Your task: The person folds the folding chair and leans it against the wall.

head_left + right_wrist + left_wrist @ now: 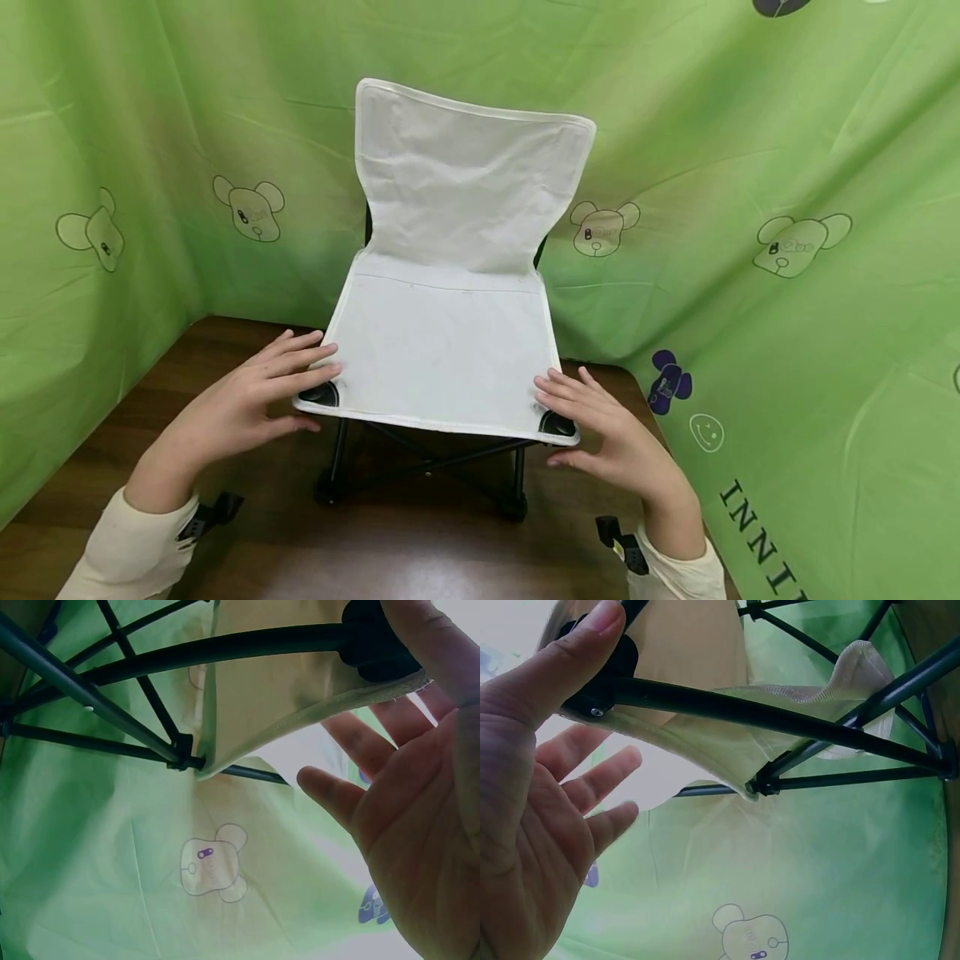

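A small folding chair [450, 342] with white fabric and a black frame stands unfolded, facing me, its backrest [472, 175] upright. At the seat's front left corner is my left hand [251, 396], fingers extended over the edge and thumb lower down. My right hand [615, 429] mirrors it at the front right corner, fingertips over the fabric. From below, the left wrist view shows the left palm beside a dark frame tube [735, 712]. In the right wrist view, the right fingers [337, 791] spread beside the seat's edge, near a black corner piece [379, 645].
Beneath the chair is a dark brown wooden surface [405, 542]. Green fabric [300, 67] printed with bear heads hangs behind and on both sides, close to the backrest. Black straps [206, 517] circle both wrists. Crossed legs [427, 467] fill the space under the seat.
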`<state>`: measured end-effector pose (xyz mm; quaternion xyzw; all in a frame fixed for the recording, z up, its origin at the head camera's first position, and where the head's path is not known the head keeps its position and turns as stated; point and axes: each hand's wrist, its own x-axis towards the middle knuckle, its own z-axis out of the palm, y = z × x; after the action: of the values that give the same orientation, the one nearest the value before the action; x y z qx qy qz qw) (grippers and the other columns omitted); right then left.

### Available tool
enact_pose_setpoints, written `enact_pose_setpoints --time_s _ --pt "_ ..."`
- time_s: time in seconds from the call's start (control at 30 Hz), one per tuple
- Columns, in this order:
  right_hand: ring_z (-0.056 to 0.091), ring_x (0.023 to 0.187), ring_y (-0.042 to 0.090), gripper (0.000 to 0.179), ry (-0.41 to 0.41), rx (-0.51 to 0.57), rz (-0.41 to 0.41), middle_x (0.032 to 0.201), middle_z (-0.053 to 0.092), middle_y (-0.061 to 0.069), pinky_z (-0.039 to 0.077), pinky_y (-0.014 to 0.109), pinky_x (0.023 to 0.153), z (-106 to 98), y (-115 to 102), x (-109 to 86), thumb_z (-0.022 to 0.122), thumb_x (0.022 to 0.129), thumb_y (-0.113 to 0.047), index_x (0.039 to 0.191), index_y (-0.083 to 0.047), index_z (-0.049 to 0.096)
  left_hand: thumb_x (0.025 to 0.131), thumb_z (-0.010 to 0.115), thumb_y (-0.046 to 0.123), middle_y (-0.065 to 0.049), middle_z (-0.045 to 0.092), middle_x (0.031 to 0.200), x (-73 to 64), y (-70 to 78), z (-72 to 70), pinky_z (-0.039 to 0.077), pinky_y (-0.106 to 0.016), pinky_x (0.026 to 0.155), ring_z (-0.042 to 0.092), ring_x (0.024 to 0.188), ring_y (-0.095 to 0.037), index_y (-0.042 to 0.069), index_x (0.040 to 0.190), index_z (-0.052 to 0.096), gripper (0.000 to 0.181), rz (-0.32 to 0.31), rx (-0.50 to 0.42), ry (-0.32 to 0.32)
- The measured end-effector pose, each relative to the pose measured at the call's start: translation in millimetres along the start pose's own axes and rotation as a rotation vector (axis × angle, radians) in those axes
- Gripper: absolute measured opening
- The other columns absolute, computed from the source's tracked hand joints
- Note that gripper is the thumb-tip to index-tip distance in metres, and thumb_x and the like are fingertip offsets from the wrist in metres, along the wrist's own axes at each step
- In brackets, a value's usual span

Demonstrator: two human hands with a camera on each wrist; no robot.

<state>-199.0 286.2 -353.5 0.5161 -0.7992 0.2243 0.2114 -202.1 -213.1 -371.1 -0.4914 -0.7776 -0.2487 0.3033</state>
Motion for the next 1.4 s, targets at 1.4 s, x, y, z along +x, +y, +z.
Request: enact_pose_setpoints --time_s 1.4 --pt "0.057 0.135 0.03 0.04 0.078 0.154 -0.157 0.135 0.064 0.024 0.04 0.034 0.116 4.4 0.6 2.5 0.076 0.093 -0.014 0.127 0.008 0.068 0.104 0.058 0.031 -0.014 0.067 0.136 0.3 0.4 2.9 0.042 -0.017 0.11 0.058 0.135 -0.016 -0.001 0.123 0.073 0.04 0.113 -0.078 0.092"
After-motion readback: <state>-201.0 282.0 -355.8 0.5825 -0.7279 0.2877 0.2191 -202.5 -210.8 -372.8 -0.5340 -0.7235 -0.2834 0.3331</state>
